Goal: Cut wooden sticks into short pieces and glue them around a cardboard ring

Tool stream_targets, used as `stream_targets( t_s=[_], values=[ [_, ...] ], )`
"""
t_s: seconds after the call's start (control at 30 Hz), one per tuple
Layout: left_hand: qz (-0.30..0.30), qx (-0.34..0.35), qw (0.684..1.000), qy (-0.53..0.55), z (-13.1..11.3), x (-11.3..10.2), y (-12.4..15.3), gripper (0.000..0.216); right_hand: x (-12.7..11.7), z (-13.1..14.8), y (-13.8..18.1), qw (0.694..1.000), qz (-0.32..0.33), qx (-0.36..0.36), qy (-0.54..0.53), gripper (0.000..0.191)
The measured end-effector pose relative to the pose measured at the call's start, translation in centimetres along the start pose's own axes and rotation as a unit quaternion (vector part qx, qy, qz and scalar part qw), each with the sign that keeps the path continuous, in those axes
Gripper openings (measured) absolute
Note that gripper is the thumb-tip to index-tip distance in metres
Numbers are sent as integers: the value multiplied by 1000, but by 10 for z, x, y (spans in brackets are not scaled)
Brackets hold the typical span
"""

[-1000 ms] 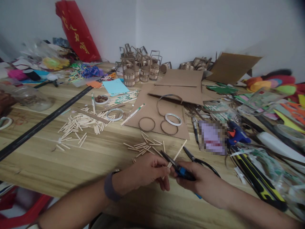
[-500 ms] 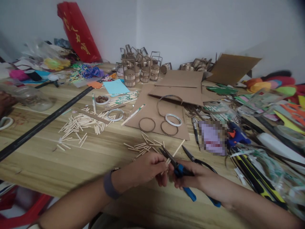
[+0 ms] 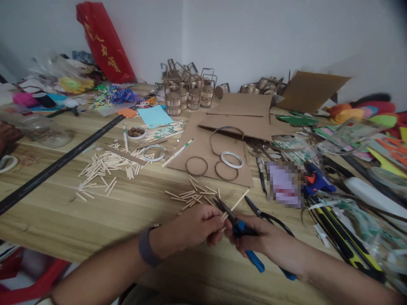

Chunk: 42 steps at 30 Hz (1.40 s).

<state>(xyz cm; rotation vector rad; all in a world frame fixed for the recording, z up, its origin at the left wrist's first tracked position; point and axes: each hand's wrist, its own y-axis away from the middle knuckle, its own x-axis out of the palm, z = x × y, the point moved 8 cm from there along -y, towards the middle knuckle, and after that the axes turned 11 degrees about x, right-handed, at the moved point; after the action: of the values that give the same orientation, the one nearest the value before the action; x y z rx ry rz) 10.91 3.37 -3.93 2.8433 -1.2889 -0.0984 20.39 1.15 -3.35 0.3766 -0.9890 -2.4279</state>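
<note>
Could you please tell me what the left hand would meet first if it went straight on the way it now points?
The left hand would probably first meet the blue-handled cutting tool with dark metal blades, held in the right hand, though depth is hard to judge.

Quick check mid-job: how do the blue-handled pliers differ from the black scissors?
The blue-handled pliers are held in the right hand, while the black scissors lie on the table.
The pliers have blue handles; the scissors' visible handle is black and curved.
The pliers point toward the left hand; the scissors lie beyond the right hand.
Both have dark, tapering tips.
</note>
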Motion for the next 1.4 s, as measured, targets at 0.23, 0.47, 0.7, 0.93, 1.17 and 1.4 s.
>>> stream_targets(
  t_s=[0.23,0.47,0.7,0.93,1.17,1.4],
  values=[
    [-9,-13,1000,-5,0,0,2,21,1,-3,-5,999,-21,-5,40,19],
    [-33,-4,999,14,3,-4,-1,21,-3,0,-4,998,-24,-46,34,16],
    [-51,-10,998,35,6,-7,-2,21,-3,1,2,1000,-13,-11,-12,19],
    [-59,-13,997,39,11,-7,-2,24,0,-3,2,999,-14,8,-47,18],
    [-47,-6,999,20,6,-7,0,25,-2,-3,-3,999,-25,10,-28,21],
    [-39,-7,999,-9,5,-6,-1,29,-4,-9,-11,998,-44,-23,27,17]
  ],
)
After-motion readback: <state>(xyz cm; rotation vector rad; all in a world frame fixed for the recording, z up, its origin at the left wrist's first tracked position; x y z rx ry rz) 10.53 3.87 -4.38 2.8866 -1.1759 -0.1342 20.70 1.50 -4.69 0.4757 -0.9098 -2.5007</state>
